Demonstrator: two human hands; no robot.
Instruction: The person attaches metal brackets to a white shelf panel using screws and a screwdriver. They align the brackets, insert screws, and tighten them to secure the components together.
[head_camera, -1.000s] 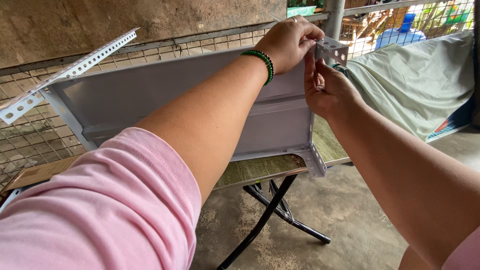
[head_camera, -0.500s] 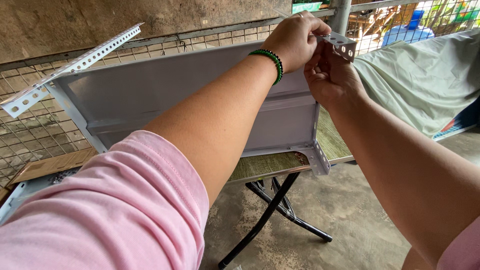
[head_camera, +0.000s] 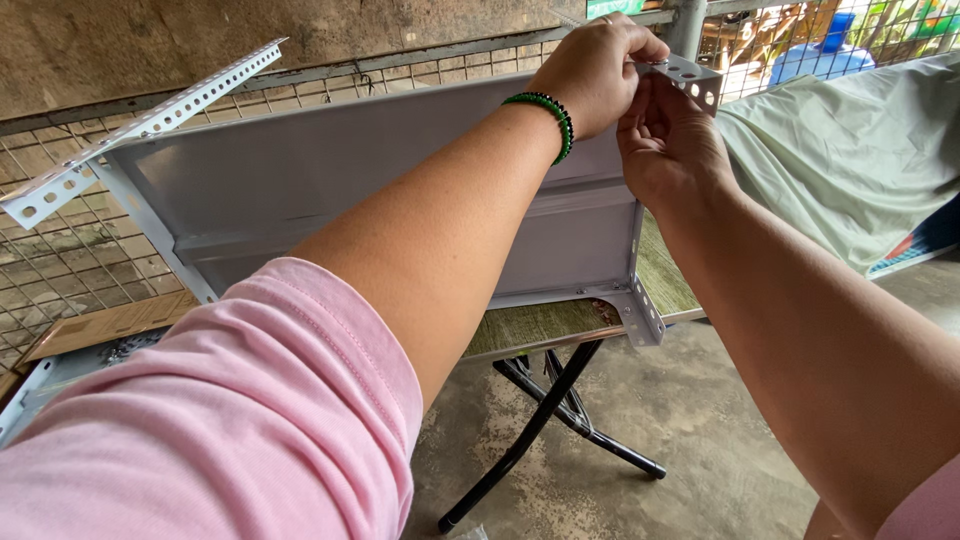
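Note:
A grey metal shelf panel (head_camera: 330, 180) stands on edge on a folding table (head_camera: 540, 325). A perforated angle bar runs up its right edge, and its top end (head_camera: 692, 78) sticks out past the panel's upper right corner. My left hand (head_camera: 598, 70), with a green bead bracelet at the wrist, pinches that corner from above. My right hand (head_camera: 668, 145) grips the same corner from below, fingers curled against the bar. What the fingertips hold there is hidden. A second perforated angle bar (head_camera: 150, 125) slants along the panel's left edge.
The table's black crossed legs (head_camera: 550, 420) stand on a concrete floor. Wire mesh fencing (head_camera: 60, 260) and a concrete wall lie behind the panel. A pale green tarp (head_camera: 850, 160) covers something at the right. Another metal piece (head_camera: 30, 390) lies at the lower left.
Both hands stay at the upper right corner. The view has drifted slightly, and my right hand's fingers have closed in higher against the bar's end.

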